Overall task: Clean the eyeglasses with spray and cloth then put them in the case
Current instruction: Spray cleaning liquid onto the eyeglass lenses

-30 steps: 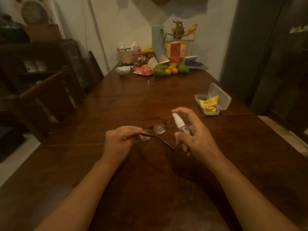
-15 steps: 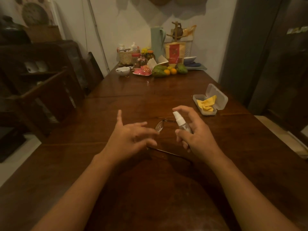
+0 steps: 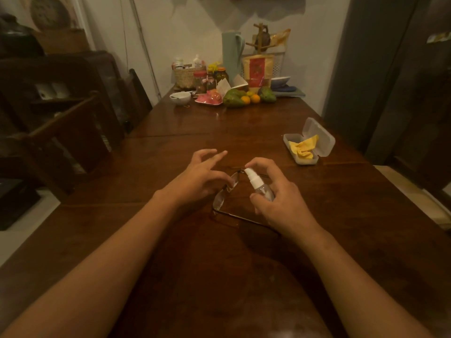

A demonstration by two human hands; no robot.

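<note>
The eyeglasses (image 3: 219, 200) are thin and dark-framed. They stand on edge on the wooden table (image 3: 207, 276), with one temple running right under my right hand. My left hand (image 3: 197, 176) pinches the frame near the bridge with the thumb and a finger; its other fingers are spread and raised. My right hand (image 3: 280, 203) grips a small clear spray bottle (image 3: 256, 182) with a white nozzle. The index finger rests on top, and the nozzle points at the lenses. Farther right, the open grey case (image 3: 317, 135) holds the yellow cloth (image 3: 302, 148).
Fruit (image 3: 238, 98), a pink plate, a white bowl (image 3: 180, 97), jars, a basket and a green jug (image 3: 230, 54) crowd the table's far end. Dark wooden chairs (image 3: 73, 132) stand along the left side. A dark door is on the right.
My left hand let go of the temple, opened, and took the frame again near the bridge. The glasses turned so their lenses face the bottle. My right hand kept the bottle.
</note>
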